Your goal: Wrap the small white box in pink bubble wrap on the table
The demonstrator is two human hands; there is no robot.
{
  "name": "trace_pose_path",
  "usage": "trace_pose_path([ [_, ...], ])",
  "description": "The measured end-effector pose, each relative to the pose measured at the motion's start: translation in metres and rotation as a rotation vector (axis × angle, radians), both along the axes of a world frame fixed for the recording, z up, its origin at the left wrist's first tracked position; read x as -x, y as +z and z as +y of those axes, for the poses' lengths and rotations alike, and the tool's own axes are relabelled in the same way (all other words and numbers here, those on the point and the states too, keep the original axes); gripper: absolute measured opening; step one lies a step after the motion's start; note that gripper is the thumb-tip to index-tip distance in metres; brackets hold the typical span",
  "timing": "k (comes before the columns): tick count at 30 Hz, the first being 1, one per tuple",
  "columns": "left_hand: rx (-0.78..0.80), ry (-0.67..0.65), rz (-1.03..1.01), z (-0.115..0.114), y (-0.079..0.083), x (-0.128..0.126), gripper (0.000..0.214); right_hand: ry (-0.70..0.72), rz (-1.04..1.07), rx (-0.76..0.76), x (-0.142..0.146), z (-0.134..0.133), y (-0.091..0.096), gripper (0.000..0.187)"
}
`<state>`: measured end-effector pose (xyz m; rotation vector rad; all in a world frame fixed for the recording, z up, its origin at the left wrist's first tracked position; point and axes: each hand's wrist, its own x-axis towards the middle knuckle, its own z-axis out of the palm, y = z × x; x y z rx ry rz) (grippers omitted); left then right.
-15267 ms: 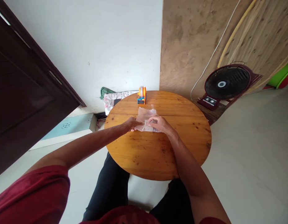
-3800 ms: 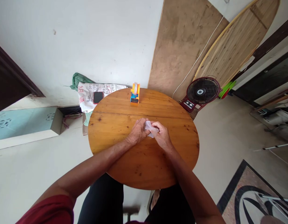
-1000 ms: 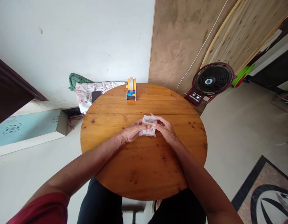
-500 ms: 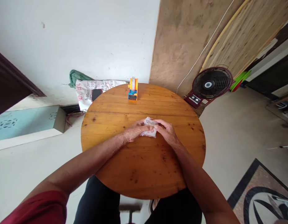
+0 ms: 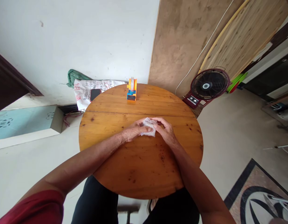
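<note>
Between my hands, above the middle of the round wooden table [image 5: 139, 161], is a small packet in crinkled, translucent white plastic [image 5: 148, 124]. My left hand [image 5: 134, 130] grips it from the left, thumb lying across its front and the other fingers behind it. From the right, my right hand [image 5: 166, 130] pinches the packet's edge with thumb and bent fingers. What the plastic contains cannot be made out. An orange and blue tape dispenser [image 5: 132, 89] with a roll of clear tape stands near the table's far edge.
Behind the table on the left lies a white printed sack [image 5: 82, 96] with a dark flat object [image 5: 95, 94] on it. A dark red fan [image 5: 207, 87] stands beyond the right edge. A white cable [image 5: 204, 46] runs down the wooden board.
Both hands stay on the packet. Red print that showed on its front is now mostly out of sight, and my left thumb has shifted slightly lower. The view has moved a little.
</note>
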<state>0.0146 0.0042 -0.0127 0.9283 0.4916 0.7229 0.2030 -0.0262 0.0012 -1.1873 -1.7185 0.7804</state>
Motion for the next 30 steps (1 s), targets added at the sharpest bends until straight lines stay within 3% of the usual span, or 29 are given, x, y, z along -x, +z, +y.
trace_pose_path([
  [10,0.064,0.044,-0.012,0.000,-0.002,-0.002,0.060,-0.133,-0.104,-0.219,0.001,-0.005,0.003,0.034],
  [19,0.022,0.037,0.041,-0.001,-0.004,-0.005,0.065,-0.217,-0.211,-0.407,0.000,-0.004,0.008,0.010],
  [30,-0.107,0.044,0.098,-0.005,0.000,-0.007,0.057,-0.210,-0.262,-0.447,0.003,-0.013,0.016,0.016],
])
